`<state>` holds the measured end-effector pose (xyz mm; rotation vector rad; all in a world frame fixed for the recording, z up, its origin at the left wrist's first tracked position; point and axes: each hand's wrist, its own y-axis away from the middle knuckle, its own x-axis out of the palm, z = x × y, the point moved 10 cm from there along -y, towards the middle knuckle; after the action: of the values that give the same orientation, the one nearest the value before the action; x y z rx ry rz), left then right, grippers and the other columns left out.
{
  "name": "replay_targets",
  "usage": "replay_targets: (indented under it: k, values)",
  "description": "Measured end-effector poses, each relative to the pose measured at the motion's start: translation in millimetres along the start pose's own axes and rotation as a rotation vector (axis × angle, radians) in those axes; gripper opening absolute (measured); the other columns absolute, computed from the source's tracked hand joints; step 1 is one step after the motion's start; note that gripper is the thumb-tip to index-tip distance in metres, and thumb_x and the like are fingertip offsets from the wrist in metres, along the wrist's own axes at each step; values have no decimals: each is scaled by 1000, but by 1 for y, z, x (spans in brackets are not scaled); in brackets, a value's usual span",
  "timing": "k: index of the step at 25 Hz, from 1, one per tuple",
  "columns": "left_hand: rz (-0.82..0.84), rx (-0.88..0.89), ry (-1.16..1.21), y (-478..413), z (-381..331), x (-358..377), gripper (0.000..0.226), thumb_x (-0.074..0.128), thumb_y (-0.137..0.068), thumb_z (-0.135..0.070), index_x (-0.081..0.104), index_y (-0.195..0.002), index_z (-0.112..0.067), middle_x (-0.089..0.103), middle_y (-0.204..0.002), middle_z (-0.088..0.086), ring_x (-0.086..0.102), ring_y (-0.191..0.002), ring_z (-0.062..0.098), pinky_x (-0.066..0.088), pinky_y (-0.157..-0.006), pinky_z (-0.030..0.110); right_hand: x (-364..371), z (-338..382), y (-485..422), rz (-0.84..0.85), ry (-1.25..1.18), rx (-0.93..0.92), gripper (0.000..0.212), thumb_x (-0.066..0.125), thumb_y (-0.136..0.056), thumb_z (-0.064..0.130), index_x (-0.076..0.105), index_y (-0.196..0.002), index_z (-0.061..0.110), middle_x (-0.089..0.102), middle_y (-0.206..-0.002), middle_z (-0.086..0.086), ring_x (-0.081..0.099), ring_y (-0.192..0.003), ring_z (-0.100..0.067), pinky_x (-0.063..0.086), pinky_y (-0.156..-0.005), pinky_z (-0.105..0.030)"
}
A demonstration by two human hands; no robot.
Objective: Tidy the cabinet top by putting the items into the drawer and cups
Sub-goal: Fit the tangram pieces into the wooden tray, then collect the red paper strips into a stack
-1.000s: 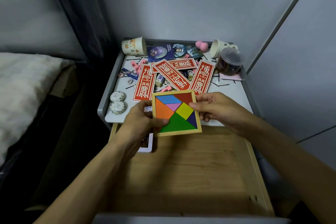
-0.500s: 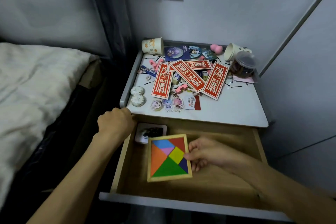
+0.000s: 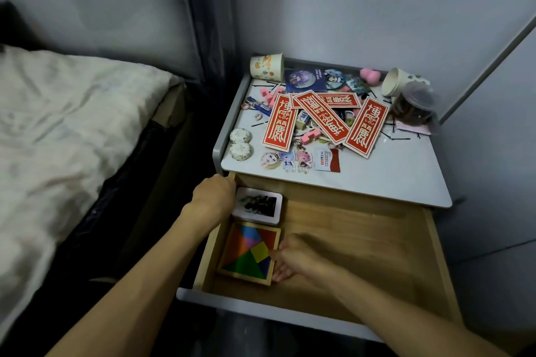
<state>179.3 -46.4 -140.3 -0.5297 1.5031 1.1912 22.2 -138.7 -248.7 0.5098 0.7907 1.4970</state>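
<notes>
A wooden tangram puzzle (image 3: 249, 252) with coloured pieces lies flat in the front-left corner of the open wooden drawer (image 3: 348, 240). My right hand (image 3: 298, 261) holds the puzzle's right edge, and motion blurs it. My left hand (image 3: 214, 197) grips the top of the drawer's left wall, just under the cabinet top's (image 3: 391, 177) front-left corner. Behind the puzzle in the drawer lies a white card box (image 3: 258, 205). One paper cup (image 3: 266, 66) stands at the back left of the top. A second cup (image 3: 397, 82) lies tipped at the back right.
Red printed strips (image 3: 322, 116), acrylic keychains (image 3: 287, 159), two round white discs (image 3: 240, 143), badges, pink pieces and hairpins crowd the cabinet top. A clear lidded jar (image 3: 414, 107) sits at the back right. A bed (image 3: 58, 124) lies to the left, and a wall stands close on the right.
The puzzle went from above the cabinet top down into the drawer, then slid to its front-left corner. My left hand let go of it and moved to the drawer's left wall.
</notes>
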Motion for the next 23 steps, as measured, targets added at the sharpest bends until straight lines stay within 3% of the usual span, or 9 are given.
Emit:
replay_targets:
  k: [4, 8, 17, 21, 23]
  values:
    - [-1, 16, -6, 2, -3, -3, 22, 44, -93, -1, 56, -112, -1, 62, -107, 17, 64, -96, 31, 45, -65, 32, 2, -2, -14, -18, 114, 35, 27, 42, -104, 25, 57, -111, 4, 63, -72, -6, 62, -53, -9, 52, -51, -18]
    - [-6, 26, -19, 3, -5, -5, 24, 43, -93, -1, 57, -113, 0, 62, -109, 17, 64, -98, 31, 45, -66, 32, -4, -4, -27, -60, 260, 86, 29, 42, -103, 30, 57, -88, 10, 62, -63, -4, 61, -50, -10, 52, -48, -18]
    - [1, 31, -23, 5, -6, -6, 26, 43, -95, -3, 57, -117, -1, 62, -112, 17, 64, -100, 31, 45, -66, 31, -8, 2, -30, -86, 444, 86, 41, 39, -105, 28, 63, -93, -3, 59, -58, -4, 50, -32, -4, 39, -34, -15]
    - [30, -11, -45, 11, -5, -8, 27, 44, -95, -7, 56, -120, -4, 61, -116, 14, 63, -104, 31, 48, -73, 35, -12, 11, -20, -85, 427, 42, 36, 42, -104, 30, 58, -82, 6, 58, -59, -4, 48, -29, -2, 37, -33, -14]
    - [-43, -41, -86, 18, -3, -22, 25, 45, -96, -13, 57, -118, -8, 61, -114, 11, 63, -102, 29, 46, -71, 34, -28, 29, -7, -134, 442, -27, 33, 49, -100, 34, 55, -78, 11, 58, -57, -3, 50, -32, -2, 38, -36, -14]
